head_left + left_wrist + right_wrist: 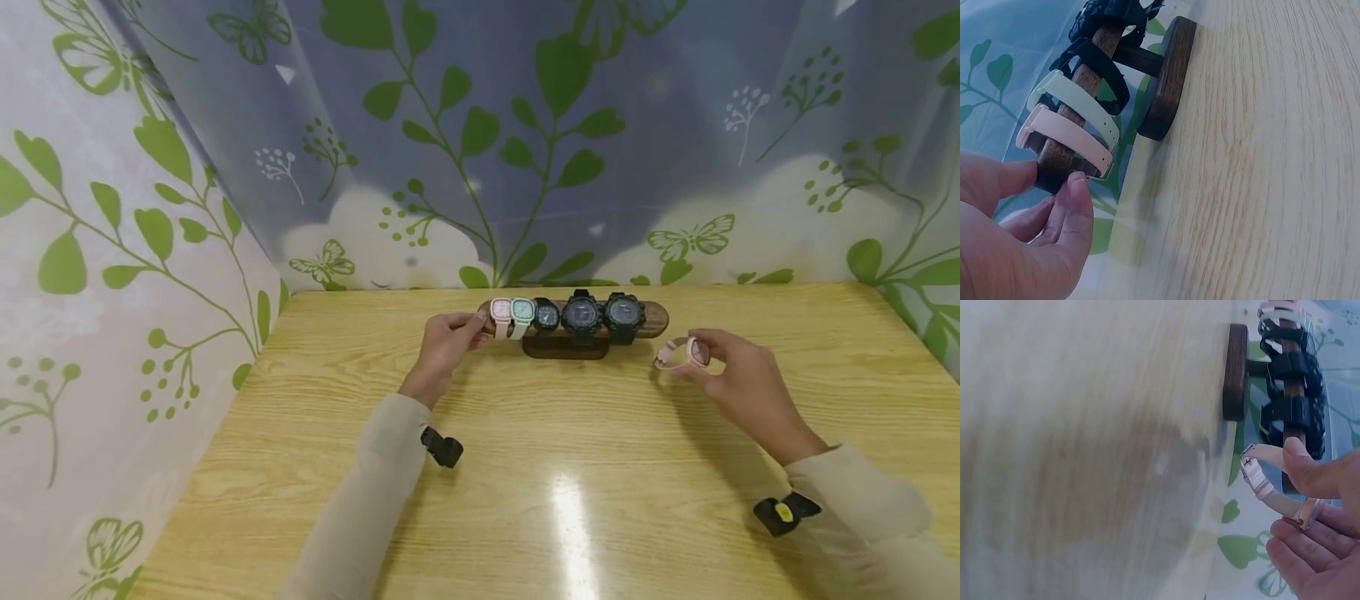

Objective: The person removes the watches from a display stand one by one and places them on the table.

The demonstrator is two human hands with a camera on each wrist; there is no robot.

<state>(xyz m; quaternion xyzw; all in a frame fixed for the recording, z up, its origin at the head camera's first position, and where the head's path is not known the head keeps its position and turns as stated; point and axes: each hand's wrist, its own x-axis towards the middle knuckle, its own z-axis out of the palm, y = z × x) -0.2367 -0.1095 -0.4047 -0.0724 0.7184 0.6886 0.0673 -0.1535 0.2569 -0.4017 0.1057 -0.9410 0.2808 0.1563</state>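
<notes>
A dark wooden watch stand [655, 320] carries a row of watches on its bar. From the left come a pink watch [501, 312], a mint green watch [522, 312], a small black watch [547, 316] and two bulky black watches, one of them a digital watch [624, 310] at the right. My left hand [446, 346] pinches the bar's left end between thumb and fingers, close to the pink strap [1079, 140]. Right of the stand, my right hand [753, 385] holds a second pink watch [1270, 487] by its case, its strap buckled into a loop.
Everything stands on a light wood-grain table [487, 467]. Behind it hangs a blue and white curtain [480, 167] with green leaves and butterflies, and a similar printed cloth [112, 333] borders the left side. The stand is near the table's back edge.
</notes>
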